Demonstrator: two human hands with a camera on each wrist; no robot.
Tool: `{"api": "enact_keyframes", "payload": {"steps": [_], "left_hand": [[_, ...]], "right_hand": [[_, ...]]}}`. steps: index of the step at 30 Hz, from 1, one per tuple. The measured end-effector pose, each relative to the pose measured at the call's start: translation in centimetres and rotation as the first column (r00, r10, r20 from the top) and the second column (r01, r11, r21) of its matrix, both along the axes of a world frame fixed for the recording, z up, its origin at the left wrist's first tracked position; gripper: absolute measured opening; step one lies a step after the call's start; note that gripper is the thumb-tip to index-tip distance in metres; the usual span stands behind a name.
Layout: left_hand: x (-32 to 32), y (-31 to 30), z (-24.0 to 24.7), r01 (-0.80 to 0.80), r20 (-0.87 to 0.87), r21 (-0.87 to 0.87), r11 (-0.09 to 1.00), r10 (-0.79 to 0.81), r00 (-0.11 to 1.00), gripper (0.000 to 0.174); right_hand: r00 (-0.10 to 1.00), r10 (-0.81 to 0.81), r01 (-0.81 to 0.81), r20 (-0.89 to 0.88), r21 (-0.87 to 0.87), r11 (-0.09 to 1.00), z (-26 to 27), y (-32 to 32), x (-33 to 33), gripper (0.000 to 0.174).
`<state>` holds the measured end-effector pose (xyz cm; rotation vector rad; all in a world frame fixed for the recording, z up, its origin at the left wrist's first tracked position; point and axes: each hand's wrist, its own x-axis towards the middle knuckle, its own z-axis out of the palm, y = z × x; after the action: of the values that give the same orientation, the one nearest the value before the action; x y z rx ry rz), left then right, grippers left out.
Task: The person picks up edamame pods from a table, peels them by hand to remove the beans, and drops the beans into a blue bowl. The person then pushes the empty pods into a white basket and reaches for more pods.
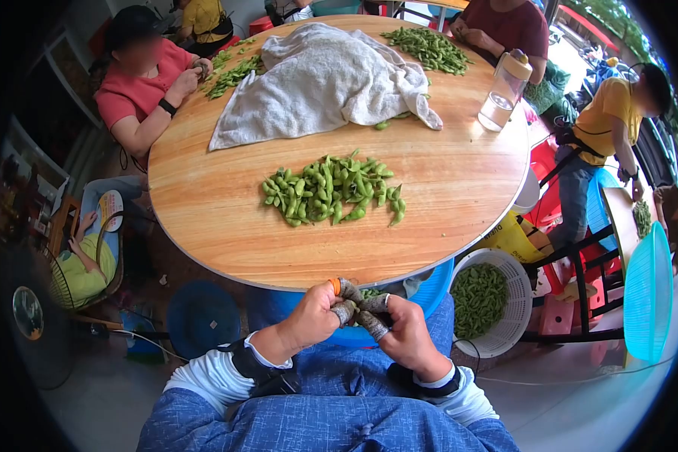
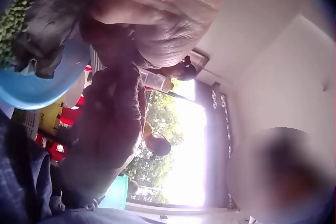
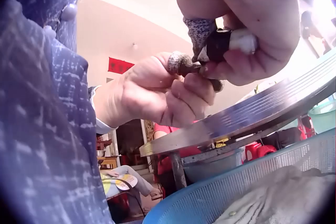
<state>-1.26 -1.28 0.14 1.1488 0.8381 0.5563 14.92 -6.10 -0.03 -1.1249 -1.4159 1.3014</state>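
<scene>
My left hand (image 1: 307,324) and right hand (image 1: 414,339) meet fingertip to fingertip at the near table edge, above a blue basin (image 1: 438,290) by my lap. Grey knit covers sit on thumbs and forefingers, with an orange band on a left finger. Both hands have curled fingers and pinch together; in the right wrist view a small greenish bit, seemingly a soybean pod (image 3: 202,69), shows between the fingertips, mostly hidden. Green beans (image 2: 14,27) and dark crumpled material (image 2: 44,40) lie in the basin. A pile of green soybean pods (image 1: 328,188) lies on the round wooden table (image 1: 241,233) ahead.
A white cloth (image 1: 316,83) covers a mound mid-table. More pods (image 1: 429,49) lie at the far side, near a water bottle (image 1: 505,90). A white basket (image 1: 516,309) of pods stands to my right. Other people (image 1: 143,90) sit or stand around.
</scene>
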Motion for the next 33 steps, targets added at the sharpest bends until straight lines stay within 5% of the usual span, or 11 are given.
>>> {"api": "enact_keyframes", "payload": {"steps": [2,6,9,11,14,17,20,24,27,28,33], "left_hand": [[-0.3,0.1,-1.4,0.028,0.033,0.045,0.999,-0.029,0.999,0.02],[0.4,0.2,2.2,0.361,-0.476,0.546,0.756,-0.075,0.876,0.026],[-0.1,1.2,1.9,0.452,-0.531,0.696,0.558,-0.023,0.847,0.022],[0.3,2.4,2.2,0.325,-0.425,0.767,0.554,0.058,0.903,0.022],[1.8,5.0,3.5,0.215,-0.379,0.829,0.516,0.237,0.895,0.021],[3.1,9.3,2.1,0.385,-0.463,0.884,0.266,0.381,0.8,0.02],[4.1,10.8,1.5,0.546,-0.64,0.767,0.336,0.343,0.688,0.02],[3.7,10.5,1.2,0.493,-0.586,0.807,0.325,0.345,0.733,0.018],[2.9,8.5,1.0,-0.056,-0.182,0.516,0.855,0.173,0.968,0.017],[2.8,7.4,1.4,-0.167,0.086,0.403,0.9,0.145,0.986,0.018],[2.4,2.2,1.8,-0.224,0.325,0.19,0.956,0.155,0.933,0.019]], "right_hand": [[0.999,-0.047,0.047,0.007,-0.034,0.998,0.0,-0.3,0.2,0.01],[0.959,-0.281,0.279,-0.03,-0.038,0.959,-1.0,-0.7,3.2,0.008],[0.778,-0.628,0.627,-0.007,-0.054,0.777,-4.0,-1.6,9.1,0.021],[0.693,-0.72,0.721,0.045,-0.047,0.691,-6.9,-3.1,13.2,0.025],[0.659,-0.748,0.745,0.079,-0.198,0.637,-6.8,-4.9,14.8,0.022],[0.684,-0.728,0.701,-0.05,-0.232,0.674,-5.6,-4.9,12.8,0.019],[0.766,-0.642,0.609,-0.043,-0.271,0.745,-3.9,-4.0,10.5,0.019],[0.852,-0.512,0.474,-0.109,-0.255,0.843,-2.1,-2.7,7.3,0.02],[0.892,-0.322,0.274,-0.316,-0.188,0.943,0.1,-1.4,4.9,0.029],[0.866,-0.283,0.206,-0.412,-0.221,0.953,0.1,-1.0,4.2,0.031],[0.651,-0.132,-0.136,-0.748,-0.285,0.949,1.3,1.4,1.3,0.038]]}}
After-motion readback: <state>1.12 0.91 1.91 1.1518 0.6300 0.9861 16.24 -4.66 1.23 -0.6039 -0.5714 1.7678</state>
